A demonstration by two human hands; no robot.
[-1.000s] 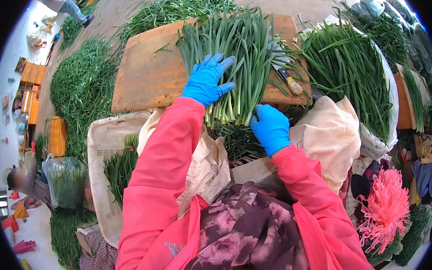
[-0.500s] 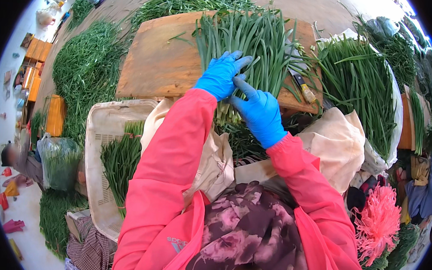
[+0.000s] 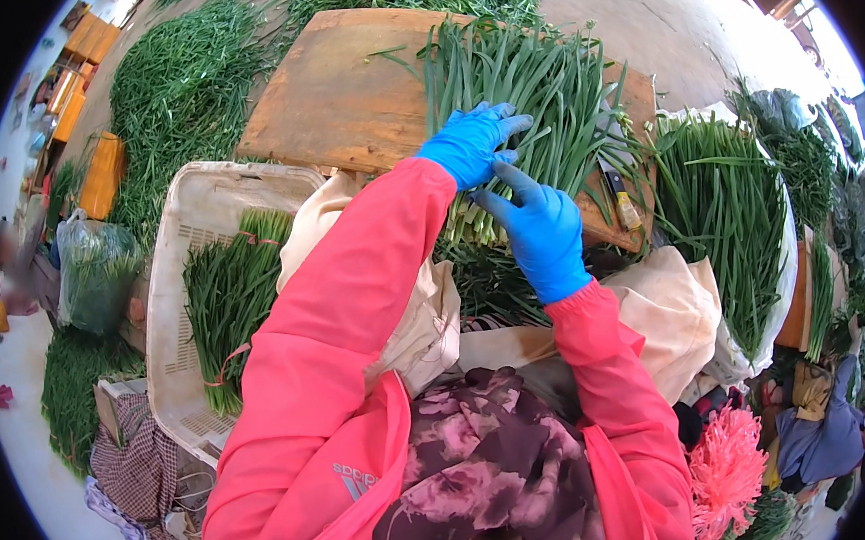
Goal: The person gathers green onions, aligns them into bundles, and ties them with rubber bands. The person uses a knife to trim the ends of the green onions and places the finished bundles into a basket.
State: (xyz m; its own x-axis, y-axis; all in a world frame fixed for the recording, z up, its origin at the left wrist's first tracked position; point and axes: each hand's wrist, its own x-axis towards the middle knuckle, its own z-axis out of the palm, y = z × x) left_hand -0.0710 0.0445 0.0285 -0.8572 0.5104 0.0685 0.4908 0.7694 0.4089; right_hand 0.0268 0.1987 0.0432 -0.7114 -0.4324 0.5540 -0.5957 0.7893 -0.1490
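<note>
1. Two gloved hands work at one leafy pile (image 3: 526, 86) on the wooden board (image 3: 345, 93); its pale ends overhang the near edge.
2. Left hand (image 3: 469, 147): laid over the stalks, fingers extended, no closed grip visible. Right hand (image 3: 540, 237): thumb and forefinger apart beside the pale ends; from where I stand, I cannot tell whether they touch a stalk.
3. Slip hazard: overhanging stalks could slide off the board if the left hand's pressure slackens.
4. Cut hazard: the knife (image 3: 623, 203) lies beside the pile, leaves partly covering its blade. A rightward sweep could meet the edge or drag the knife along.
5. Mixing hazard: leaves spreading right could tangle with the neighbouring sack's contents.
6. Containers: the pale crate (image 3: 202, 194) holds greens bound with pink ties (image 3: 230, 366); the white sack (image 3: 781, 254) holds long, leafy stalks (image 3: 718, 200); the clear bag (image 3: 98, 247) holds more greens.
</note>
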